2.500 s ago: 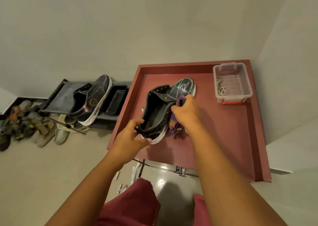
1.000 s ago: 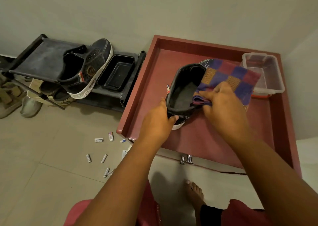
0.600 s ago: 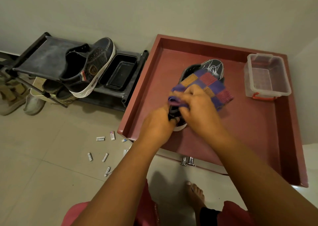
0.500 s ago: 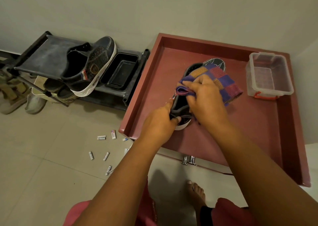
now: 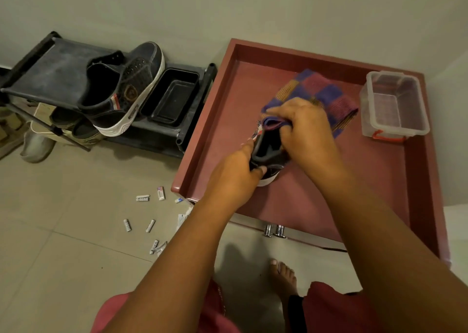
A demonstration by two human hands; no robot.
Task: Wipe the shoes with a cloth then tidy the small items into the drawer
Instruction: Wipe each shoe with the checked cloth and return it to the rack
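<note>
A black shoe (image 5: 268, 152) with a white sole lies on the red cabinet top (image 5: 298, 201). My left hand (image 5: 235, 173) grips its heel end. My right hand (image 5: 304, 127) presses a purple, red and orange checked cloth (image 5: 321, 94) onto the shoe, and the cloth hides the toe end. A second dark shoe (image 5: 121, 89) rests on the black shoe rack (image 5: 50, 71) at the left. Several small white tubes and packets (image 5: 149, 211) are scattered on the floor tiles below the cabinet's left corner.
A clear plastic box (image 5: 395, 104) with red clips stands at the cabinet top's back right. A black tray (image 5: 172, 97) sits on the rack beside the second shoe. More shoes (image 5: 38, 142) lie under the rack. Two metal drawer knobs (image 5: 273, 231) show below the cabinet's front edge.
My right hand has rubbed the cloth back and forth over the shoe and the cloth has spread out toward the back right. My left hand keeps its hold on the heel.
</note>
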